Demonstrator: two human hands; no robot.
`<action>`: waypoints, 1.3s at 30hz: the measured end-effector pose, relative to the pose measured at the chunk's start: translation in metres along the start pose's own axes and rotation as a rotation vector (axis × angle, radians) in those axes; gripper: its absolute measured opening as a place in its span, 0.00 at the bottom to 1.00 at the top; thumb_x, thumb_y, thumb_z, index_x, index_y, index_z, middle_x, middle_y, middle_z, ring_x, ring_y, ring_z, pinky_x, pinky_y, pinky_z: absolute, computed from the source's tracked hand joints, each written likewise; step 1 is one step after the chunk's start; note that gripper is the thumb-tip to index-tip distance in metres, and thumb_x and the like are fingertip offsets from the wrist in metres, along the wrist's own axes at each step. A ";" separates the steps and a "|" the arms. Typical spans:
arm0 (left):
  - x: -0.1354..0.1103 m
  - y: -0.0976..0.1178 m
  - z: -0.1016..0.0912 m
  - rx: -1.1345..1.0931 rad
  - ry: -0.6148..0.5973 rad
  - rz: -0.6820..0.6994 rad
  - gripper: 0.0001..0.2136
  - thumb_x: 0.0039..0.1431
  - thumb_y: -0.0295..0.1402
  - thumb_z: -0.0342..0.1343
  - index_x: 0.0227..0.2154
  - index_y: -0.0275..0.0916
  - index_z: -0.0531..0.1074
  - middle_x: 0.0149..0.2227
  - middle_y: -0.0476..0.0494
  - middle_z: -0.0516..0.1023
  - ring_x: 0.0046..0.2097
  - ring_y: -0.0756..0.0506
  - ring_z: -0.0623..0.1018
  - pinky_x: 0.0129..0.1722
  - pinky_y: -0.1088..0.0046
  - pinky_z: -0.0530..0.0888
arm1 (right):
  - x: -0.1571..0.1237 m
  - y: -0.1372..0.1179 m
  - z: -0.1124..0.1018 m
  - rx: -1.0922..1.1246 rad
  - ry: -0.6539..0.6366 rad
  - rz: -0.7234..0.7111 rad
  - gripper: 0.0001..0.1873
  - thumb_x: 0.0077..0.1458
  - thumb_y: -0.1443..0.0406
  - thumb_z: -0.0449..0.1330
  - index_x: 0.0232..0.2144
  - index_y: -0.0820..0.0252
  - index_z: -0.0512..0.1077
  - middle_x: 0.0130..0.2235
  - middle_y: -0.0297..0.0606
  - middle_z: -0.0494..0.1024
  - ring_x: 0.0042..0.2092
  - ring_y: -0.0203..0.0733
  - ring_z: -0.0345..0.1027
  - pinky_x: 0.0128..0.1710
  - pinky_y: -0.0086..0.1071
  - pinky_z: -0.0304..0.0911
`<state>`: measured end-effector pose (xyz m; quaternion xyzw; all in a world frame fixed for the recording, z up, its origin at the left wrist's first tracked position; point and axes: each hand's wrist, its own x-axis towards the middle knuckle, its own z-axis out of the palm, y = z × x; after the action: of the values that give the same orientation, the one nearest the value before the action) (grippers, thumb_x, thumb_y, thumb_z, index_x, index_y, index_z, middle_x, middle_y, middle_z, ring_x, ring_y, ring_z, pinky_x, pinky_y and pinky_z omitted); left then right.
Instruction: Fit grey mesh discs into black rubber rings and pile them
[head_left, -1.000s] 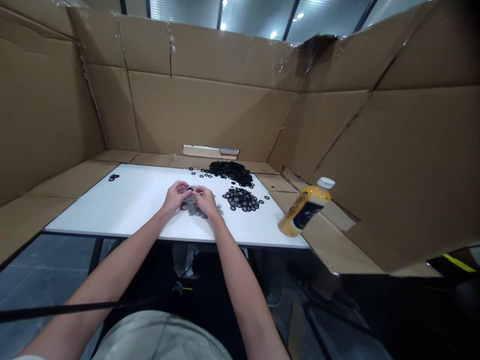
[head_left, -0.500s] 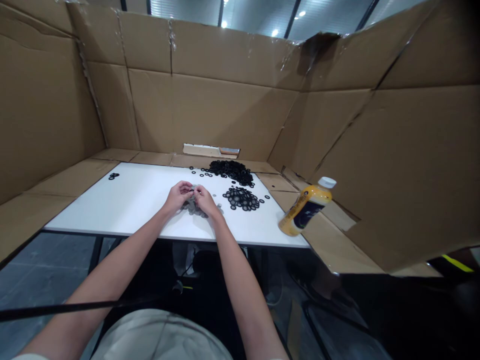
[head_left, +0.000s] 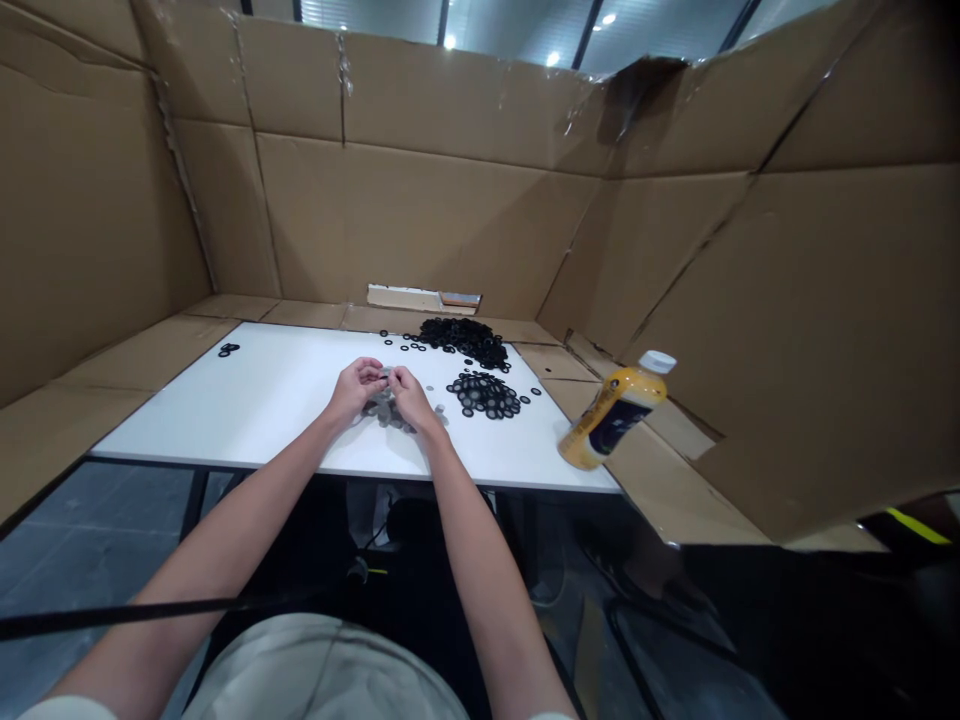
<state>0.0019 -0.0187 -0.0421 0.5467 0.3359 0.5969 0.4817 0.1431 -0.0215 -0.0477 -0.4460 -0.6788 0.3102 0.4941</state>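
My left hand point(head_left: 355, 388) and my right hand point(head_left: 410, 396) meet over a loose heap of small grey discs point(head_left: 391, 416) on the white table point(head_left: 262, 400). Between their fingertips is a small dark piece, which looks like a black ring point(head_left: 385, 376). The fingers of my left hand are curled closed on it. Thumb and finger of my right hand pinch together at its right side; what they grip is mostly hidden. Right of my hands lies a pile of black rings with grey centres point(head_left: 486, 396).
A larger pile of plain black rings point(head_left: 469, 340) is at the back of the table. A few rings point(head_left: 228, 350) lie at the far left. An orange drink bottle point(head_left: 611, 415) with a white cap stands near the right edge. Cardboard walls point(head_left: 435, 220) surround the table.
Both hands stay at the same spot over the grey discs, with only slight finger movement. The whole view has shifted very slightly.
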 end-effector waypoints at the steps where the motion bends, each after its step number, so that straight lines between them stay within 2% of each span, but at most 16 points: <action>1: 0.000 0.000 0.000 -0.005 0.006 -0.001 0.20 0.35 0.31 0.71 0.34 0.37 0.71 0.28 0.50 0.77 0.30 0.48 0.77 0.37 0.69 0.73 | 0.000 0.000 0.000 -0.004 0.009 -0.001 0.08 0.60 0.62 0.50 0.28 0.55 0.61 0.29 0.30 0.65 0.34 0.39 0.61 0.35 0.30 0.59; 6: -0.002 0.003 0.001 -0.026 0.034 -0.009 0.21 0.34 0.32 0.72 0.33 0.37 0.71 0.28 0.50 0.76 0.30 0.49 0.77 0.36 0.68 0.74 | -0.002 -0.005 -0.002 -0.031 0.042 -0.024 0.07 0.59 0.62 0.51 0.29 0.55 0.62 0.30 0.31 0.67 0.34 0.40 0.62 0.36 0.31 0.60; 11: 0.000 0.002 -0.002 -0.034 0.068 -0.024 0.22 0.34 0.34 0.72 0.33 0.38 0.71 0.27 0.50 0.76 0.30 0.48 0.77 0.36 0.67 0.75 | -0.005 -0.009 -0.008 -0.045 0.070 -0.050 0.04 0.55 0.62 0.55 0.31 0.56 0.68 0.32 0.33 0.72 0.35 0.41 0.64 0.40 0.33 0.62; 17: 0.001 -0.001 -0.003 -0.031 0.070 -0.028 0.23 0.35 0.37 0.73 0.35 0.38 0.70 0.30 0.49 0.77 0.31 0.48 0.78 0.38 0.66 0.77 | -0.001 -0.004 -0.006 -0.024 0.083 -0.010 0.07 0.55 0.61 0.56 0.33 0.56 0.71 0.32 0.33 0.75 0.31 0.40 0.65 0.35 0.33 0.63; 27: -0.001 -0.001 -0.002 0.018 -0.003 -0.032 0.20 0.37 0.35 0.73 0.34 0.37 0.73 0.29 0.49 0.76 0.31 0.49 0.77 0.37 0.68 0.75 | 0.001 0.003 -0.004 0.003 0.018 -0.002 0.06 0.57 0.60 0.53 0.31 0.55 0.66 0.30 0.31 0.72 0.31 0.38 0.63 0.35 0.31 0.62; 34: 0.000 -0.002 -0.002 0.027 0.011 0.001 0.20 0.36 0.33 0.73 0.34 0.37 0.73 0.30 0.48 0.77 0.34 0.48 0.77 0.39 0.68 0.74 | -0.002 -0.001 -0.006 -0.029 0.016 -0.018 0.04 0.56 0.63 0.53 0.30 0.55 0.64 0.30 0.30 0.69 0.31 0.39 0.61 0.34 0.31 0.60; 39: 0.000 -0.005 -0.001 0.011 0.004 -0.018 0.20 0.37 0.34 0.72 0.34 0.37 0.71 0.28 0.48 0.77 0.31 0.48 0.76 0.35 0.69 0.74 | -0.001 -0.001 -0.003 -0.049 0.012 -0.036 0.05 0.57 0.64 0.51 0.29 0.54 0.61 0.30 0.31 0.67 0.34 0.41 0.61 0.36 0.32 0.60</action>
<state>0.0016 -0.0168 -0.0468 0.5450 0.3449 0.5920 0.4833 0.1457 -0.0235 -0.0461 -0.4475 -0.6913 0.2816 0.4925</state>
